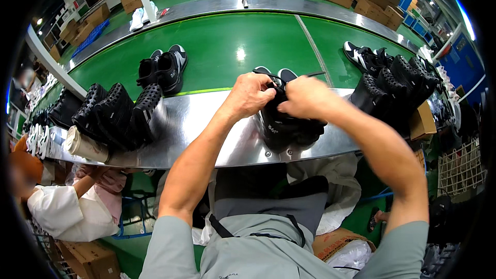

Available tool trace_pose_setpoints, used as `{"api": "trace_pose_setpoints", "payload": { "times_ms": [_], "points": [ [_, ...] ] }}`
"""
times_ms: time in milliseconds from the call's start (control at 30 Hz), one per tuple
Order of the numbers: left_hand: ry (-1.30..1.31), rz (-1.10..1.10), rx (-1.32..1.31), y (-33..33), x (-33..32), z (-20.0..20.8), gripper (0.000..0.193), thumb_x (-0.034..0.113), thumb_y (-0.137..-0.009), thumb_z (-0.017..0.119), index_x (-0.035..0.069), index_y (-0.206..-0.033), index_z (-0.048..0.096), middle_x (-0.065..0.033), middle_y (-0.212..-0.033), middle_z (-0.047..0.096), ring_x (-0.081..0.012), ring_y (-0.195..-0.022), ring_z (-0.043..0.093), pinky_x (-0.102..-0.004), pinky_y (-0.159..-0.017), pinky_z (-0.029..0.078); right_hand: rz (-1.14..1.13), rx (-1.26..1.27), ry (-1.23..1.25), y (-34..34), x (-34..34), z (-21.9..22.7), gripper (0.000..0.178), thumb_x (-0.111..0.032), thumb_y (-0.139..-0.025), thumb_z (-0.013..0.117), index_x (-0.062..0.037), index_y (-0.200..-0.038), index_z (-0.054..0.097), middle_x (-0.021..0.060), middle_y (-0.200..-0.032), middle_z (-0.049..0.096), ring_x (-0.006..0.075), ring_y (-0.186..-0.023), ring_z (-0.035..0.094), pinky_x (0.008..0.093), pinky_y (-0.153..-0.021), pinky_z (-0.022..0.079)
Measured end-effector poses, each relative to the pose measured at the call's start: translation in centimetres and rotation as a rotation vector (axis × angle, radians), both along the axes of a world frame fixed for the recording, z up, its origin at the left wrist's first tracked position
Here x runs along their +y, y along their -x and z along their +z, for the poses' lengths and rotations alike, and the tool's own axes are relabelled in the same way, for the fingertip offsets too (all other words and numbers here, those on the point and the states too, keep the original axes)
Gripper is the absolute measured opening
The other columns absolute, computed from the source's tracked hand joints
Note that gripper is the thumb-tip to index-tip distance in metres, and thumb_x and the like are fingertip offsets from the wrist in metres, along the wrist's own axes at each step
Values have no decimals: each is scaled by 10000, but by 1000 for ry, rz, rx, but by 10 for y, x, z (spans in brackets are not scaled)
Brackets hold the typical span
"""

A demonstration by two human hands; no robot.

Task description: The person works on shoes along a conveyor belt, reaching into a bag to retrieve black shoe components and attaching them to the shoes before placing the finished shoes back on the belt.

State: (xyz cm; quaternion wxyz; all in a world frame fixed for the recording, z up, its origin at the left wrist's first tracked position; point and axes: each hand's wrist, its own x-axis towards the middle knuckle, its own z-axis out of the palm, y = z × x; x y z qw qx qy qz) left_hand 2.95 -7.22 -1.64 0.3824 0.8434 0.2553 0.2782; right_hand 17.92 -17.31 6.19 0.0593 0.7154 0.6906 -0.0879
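Note:
A pair of black shoes (pixel 287 132) with pale toes stands on the metal ledge in front of me, toes pointing away. Over the lacing of these shoes, my left hand (pixel 249 95) is closed in a pinch on a black shoelace (pixel 316 74). My right hand (pixel 310 97), slightly blurred, is closed on the lace from the other side, with a lace end sticking out past its knuckles. The fingertips of both hands nearly meet and cover the knot area and most of the tongues.
Black shoes (pixel 113 111) lie on their sides at left, beside a pale lidded cup (pixel 85 144). Another pair (pixel 164 70) rests on the green belt (pixel 222 46). More black shoes (pixel 395 85) crowd the right, near a cardboard box (pixel 422 121). A person (pixel 72 206) sits at left.

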Motion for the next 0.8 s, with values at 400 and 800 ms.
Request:
{"api": "trace_pose_setpoints", "payload": {
  "times_ms": [400,800],
  "points": [
    [-110,58,-27,5,4,8,175,96,-868,672,-27,-984,715,-145,-813,720,-194,-698,656,-348,-667,525,69,44,-357,15,-10,-54,234,-201,-880,722,-11,-977,626,212,-808,705,389,-802,716,478,-727,574],
    [-45,239,366,15,-29,3,500,136,-733,729,70,-1221,641,-229,-1175,602,-407,-1164,576,-465,-1005,486,-379,533,-277,28,-9,-74,397,-151,-787,734,129,-1006,555,326,-911,676,404,-875,723,451,-751,579]
  ]
}}
